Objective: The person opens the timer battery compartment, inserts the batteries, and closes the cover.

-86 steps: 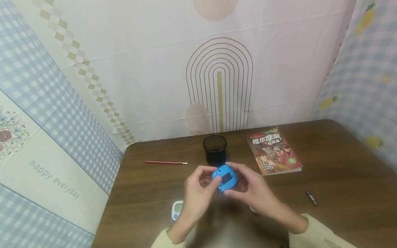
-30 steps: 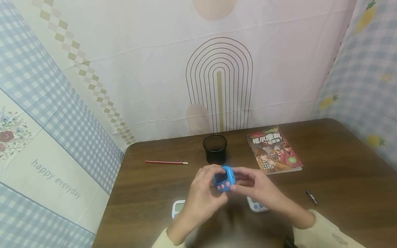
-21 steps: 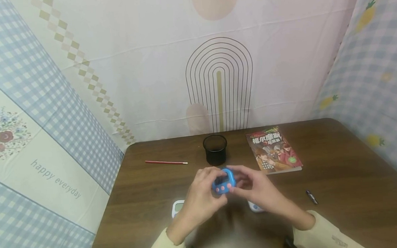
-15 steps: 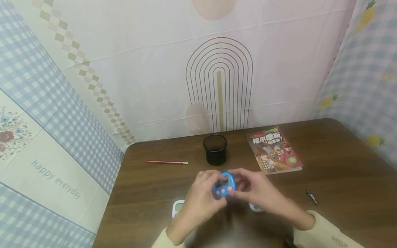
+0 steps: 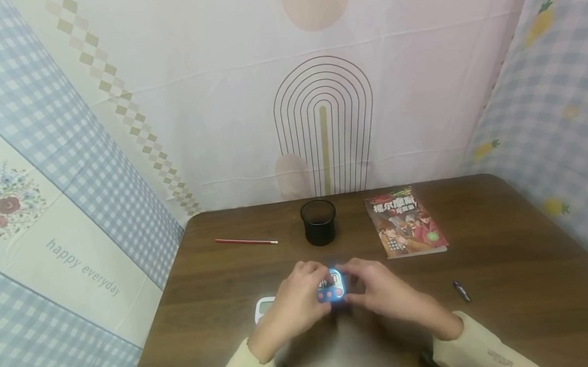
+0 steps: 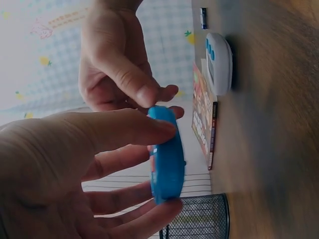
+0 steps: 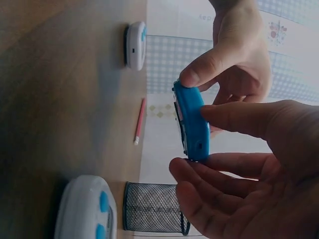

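A small blue digital timer (image 5: 331, 292) with pink buttons is held between both hands, its screen side facing up toward the head camera. My left hand (image 5: 301, 295) grips its left edge, thumb on the near edge and fingertips on the far one. From the other side my right hand (image 5: 377, 289) pinches its edge between thumb and fingers. Both wrist views show the blue timer side-on, raised off the table. A white timer (image 5: 264, 306) lies partly behind the left forearm. Another white timer (image 6: 219, 63) with blue buttons rests on the table, hidden by the right hand in the head view.
Behind the hands stands a black mesh pen cup (image 5: 319, 223). A red pencil (image 5: 245, 241) lies at the back left, a comic-style book (image 5: 406, 223) at the back right. A small dark pen-like stick (image 5: 461, 291) lies right on the brown table (image 5: 524, 261).
The blue timer was turned over from its back to its screen side. Both hands have since lowered it toward me, and its face now shines brightly.
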{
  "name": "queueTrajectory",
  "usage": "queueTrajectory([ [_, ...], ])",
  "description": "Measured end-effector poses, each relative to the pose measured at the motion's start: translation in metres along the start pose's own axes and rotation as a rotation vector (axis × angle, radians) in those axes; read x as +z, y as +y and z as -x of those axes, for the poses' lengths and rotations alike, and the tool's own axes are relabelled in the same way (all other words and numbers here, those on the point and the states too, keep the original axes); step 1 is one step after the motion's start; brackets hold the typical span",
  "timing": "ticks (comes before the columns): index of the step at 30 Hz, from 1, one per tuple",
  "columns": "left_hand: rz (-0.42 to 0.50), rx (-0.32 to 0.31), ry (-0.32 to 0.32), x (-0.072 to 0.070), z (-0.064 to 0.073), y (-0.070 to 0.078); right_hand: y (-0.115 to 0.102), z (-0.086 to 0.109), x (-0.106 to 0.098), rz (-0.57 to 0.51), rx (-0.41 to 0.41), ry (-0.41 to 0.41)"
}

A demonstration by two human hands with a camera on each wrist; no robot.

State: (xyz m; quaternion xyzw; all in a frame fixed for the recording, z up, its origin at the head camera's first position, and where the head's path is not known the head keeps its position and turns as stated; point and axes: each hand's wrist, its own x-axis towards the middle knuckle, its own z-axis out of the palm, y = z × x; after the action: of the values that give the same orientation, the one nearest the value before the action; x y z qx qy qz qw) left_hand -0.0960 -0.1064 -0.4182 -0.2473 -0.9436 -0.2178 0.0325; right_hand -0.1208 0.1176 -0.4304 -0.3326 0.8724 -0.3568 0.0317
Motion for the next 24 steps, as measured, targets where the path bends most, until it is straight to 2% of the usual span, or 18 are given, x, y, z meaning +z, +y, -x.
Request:
queueTrajectory([
  [7, -0.040, -0.010, -0.108, 0.005, -0.001, -0.004, -0.001, 0.000, 0.004, 0.069, 0.063, -0.130],
  [10, -0.049, -0.004, -0.131, 0.008, 0.000, -0.005, -0.001, 0.000, 0.005, 0.103, 0.072, -0.175],
  [17, -0.080, 0.028, -0.158, 0.015, 0.000, -0.006, -0.001, 0.000, 0.009, 0.162, 0.050, -0.227],
  [24, -0.105, 0.029, -0.183, 0.020, -0.001, -0.005, -0.002, 0.003, 0.012, 0.216, 0.065, -0.236],
])
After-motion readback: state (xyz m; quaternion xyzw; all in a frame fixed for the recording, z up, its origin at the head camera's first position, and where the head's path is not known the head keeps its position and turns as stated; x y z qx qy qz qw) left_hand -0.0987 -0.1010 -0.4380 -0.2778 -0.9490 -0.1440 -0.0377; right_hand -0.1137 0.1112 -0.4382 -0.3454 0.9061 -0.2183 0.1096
